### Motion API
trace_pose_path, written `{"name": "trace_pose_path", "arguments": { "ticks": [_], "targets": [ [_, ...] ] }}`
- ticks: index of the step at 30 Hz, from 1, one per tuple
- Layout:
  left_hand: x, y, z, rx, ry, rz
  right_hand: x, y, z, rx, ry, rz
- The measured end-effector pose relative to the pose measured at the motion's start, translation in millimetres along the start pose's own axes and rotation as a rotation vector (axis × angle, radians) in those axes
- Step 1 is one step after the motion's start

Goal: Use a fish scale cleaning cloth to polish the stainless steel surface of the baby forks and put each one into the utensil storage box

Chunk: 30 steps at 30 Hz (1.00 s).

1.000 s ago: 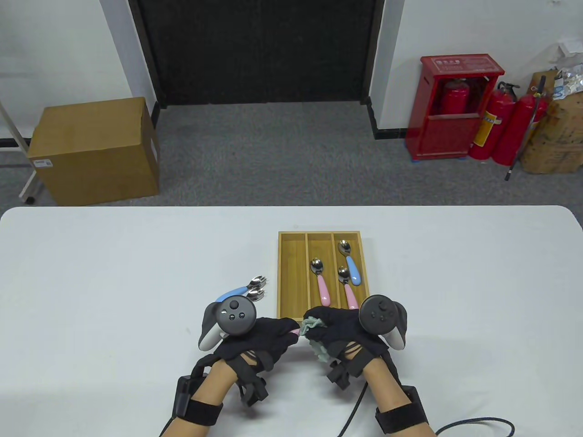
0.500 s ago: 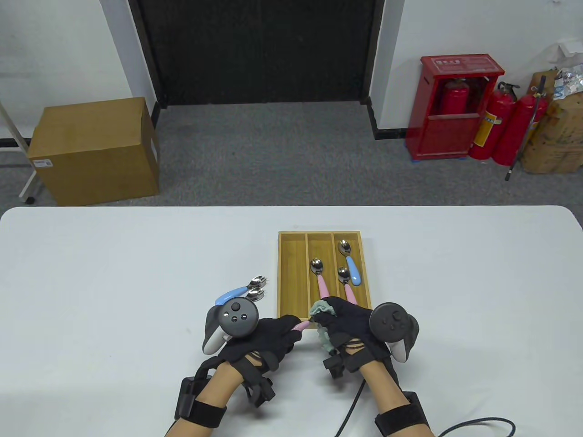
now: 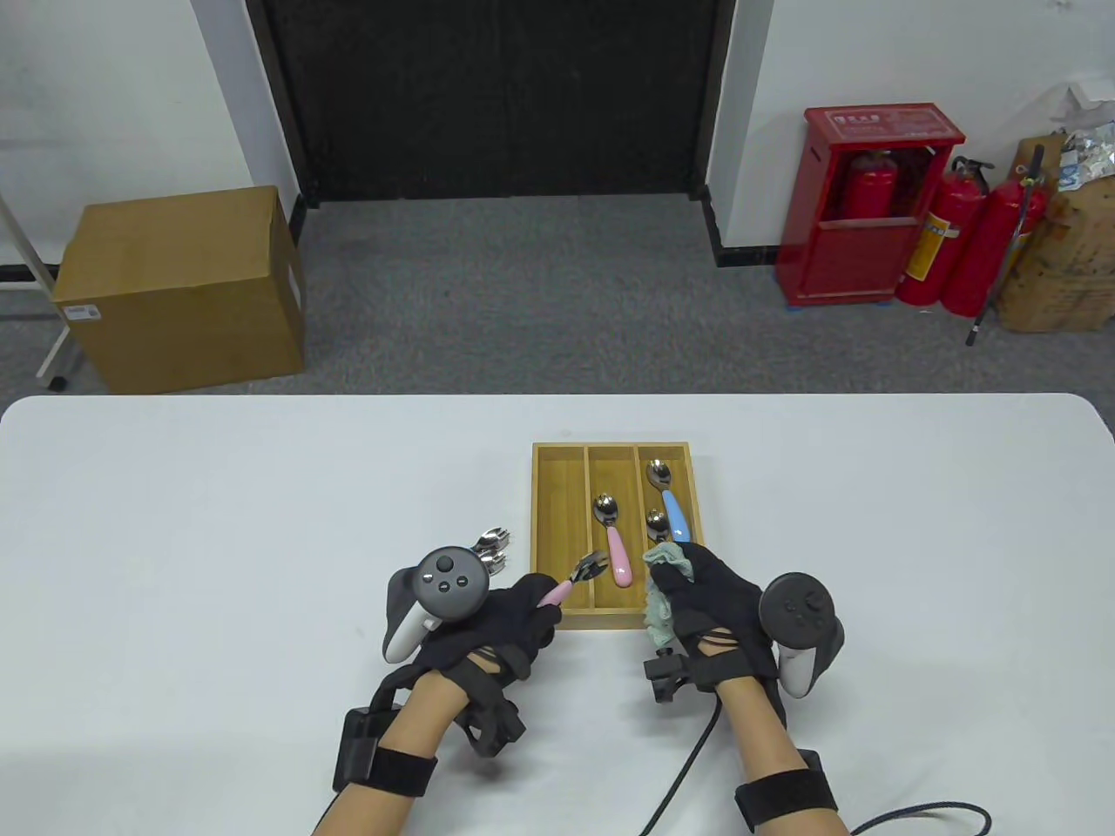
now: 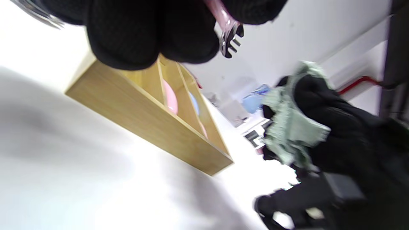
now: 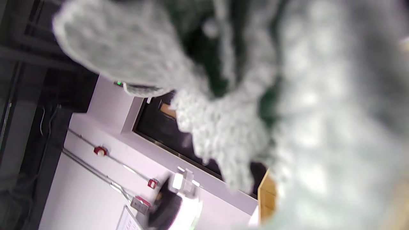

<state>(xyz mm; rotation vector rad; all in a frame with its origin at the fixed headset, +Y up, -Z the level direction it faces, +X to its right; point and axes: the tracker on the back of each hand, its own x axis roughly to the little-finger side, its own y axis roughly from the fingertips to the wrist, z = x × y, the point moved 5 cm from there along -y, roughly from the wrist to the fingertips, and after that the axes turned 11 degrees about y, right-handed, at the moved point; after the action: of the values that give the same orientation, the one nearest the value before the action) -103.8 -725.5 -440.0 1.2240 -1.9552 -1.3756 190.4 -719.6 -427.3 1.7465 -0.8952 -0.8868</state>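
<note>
My left hand (image 3: 514,614) grips a pink-handled baby fork (image 3: 571,582) by its handle, tines pointing up-right over the front left of the wooden storage box (image 3: 557,531). The left wrist view shows the fork's tines (image 4: 230,40) sticking out past the fingers above the box (image 4: 179,134). My right hand (image 3: 710,601) holds the bunched pale-green cloth (image 3: 662,592), clear of the fork, over the box's front right corner. The cloth (image 5: 255,95) fills the right wrist view. Several pink and blue utensils (image 3: 675,514) lie in the middle and right compartments. Two more forks (image 3: 490,550) lie left of the box.
The white table (image 3: 218,522) stretches wide to both sides. A black cable (image 3: 688,766) trails from my right wrist toward the near edge. Beyond the table are a cardboard box (image 3: 183,287) and red extinguishers (image 3: 949,235) on the floor.
My right hand drew the cloth off the fork and moved right and away. The fork's tines are now uncovered, and my left hand lifted it toward the box.
</note>
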Motion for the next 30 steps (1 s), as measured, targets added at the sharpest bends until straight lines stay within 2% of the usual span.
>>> {"name": "trace_pose_path", "arguments": {
  "ticks": [3,7,14,24,30],
  "targets": [
    [-5,-19,11,-0.068,-0.155,0.094,3,-2,-5,0.004,-0.048,0.018],
    [3,-45,18,-0.166,-0.175,0.238,7,-4,-12,0.02,-0.099,0.034],
    [24,-84,11,-0.188,-0.328,0.464,11,-7,-25,0.039,-0.194,0.051],
    [34,-115,-2,-0.255,-0.408,0.539,13,-8,-26,0.023,-0.251,0.058],
    [40,-119,-10,-0.201,-0.367,0.583,12,-8,-25,0.008,-0.263,0.058]
  ]
}}
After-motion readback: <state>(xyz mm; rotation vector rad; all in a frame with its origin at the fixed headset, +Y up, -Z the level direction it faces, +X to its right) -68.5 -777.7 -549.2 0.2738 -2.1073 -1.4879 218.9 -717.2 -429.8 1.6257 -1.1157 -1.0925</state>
